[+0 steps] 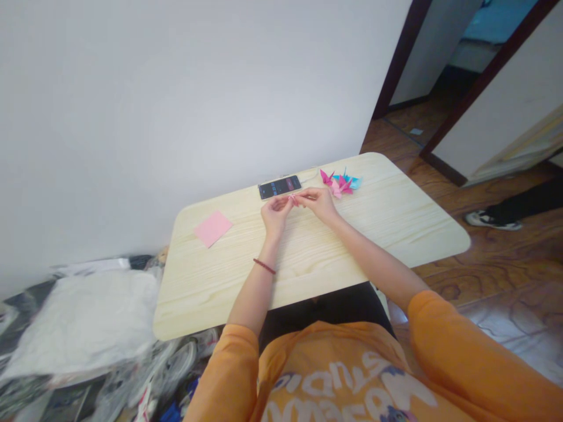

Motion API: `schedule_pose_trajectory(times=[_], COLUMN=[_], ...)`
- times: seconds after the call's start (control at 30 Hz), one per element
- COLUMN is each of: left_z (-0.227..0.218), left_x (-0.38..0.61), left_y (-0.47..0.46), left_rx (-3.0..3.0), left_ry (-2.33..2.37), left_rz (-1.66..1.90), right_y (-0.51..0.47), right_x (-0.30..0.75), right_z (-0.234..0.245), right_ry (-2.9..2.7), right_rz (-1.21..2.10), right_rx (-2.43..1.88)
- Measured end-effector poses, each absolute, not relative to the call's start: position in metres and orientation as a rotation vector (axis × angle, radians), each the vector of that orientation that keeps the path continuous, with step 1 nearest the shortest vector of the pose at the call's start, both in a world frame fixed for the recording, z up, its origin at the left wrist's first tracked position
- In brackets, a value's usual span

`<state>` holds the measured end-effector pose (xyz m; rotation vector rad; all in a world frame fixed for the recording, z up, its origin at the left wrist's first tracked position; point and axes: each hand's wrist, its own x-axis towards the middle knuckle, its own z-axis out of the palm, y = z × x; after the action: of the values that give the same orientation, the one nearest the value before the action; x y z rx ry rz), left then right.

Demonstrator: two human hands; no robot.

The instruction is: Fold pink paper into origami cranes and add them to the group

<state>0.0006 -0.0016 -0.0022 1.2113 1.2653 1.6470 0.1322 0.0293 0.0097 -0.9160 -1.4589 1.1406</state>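
Both hands are nearly closed, the left hand (276,214) and right hand (319,204) pinching one piece of pink paper (292,200) over a pale wooden table (387,223). One pink paper square (213,228) is laid leftward, one smartphone (280,187) ahead, and at least three origami cranes (339,183) rightward.

A small piece of pink paper (291,200) is pinched between the left hand (276,214) and the right hand (319,204), its shape too small to be made out, while a heap of pink and blue folded paper cranes (339,183) is lying just beyond the right hand on the surface (387,234).
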Motion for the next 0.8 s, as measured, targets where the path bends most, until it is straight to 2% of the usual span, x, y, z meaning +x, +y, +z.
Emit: schedule_pose_trajectory(times=[0.27, 0.6, 0.8], left_z=[-0.006, -0.001, -0.002], left_x=[-0.001, 0.000, -0.003], left_y=[0.001, 0.000, 0.002], left_rx=[1.190, 1.184, 1.189], left_ry=[1.276, 1.231, 1.168], left_rz=[1.661, 1.607, 1.557], right_y=[0.034, 0.039, 0.042], right_x=[0.135, 0.135, 0.134], right_z=[0.006, 0.002, -0.001], right_ry=[-1.445, -1.455, -1.390], right_rz=[1.216, 1.107, 1.263], right_rx=[-0.909, -1.002, -0.914])
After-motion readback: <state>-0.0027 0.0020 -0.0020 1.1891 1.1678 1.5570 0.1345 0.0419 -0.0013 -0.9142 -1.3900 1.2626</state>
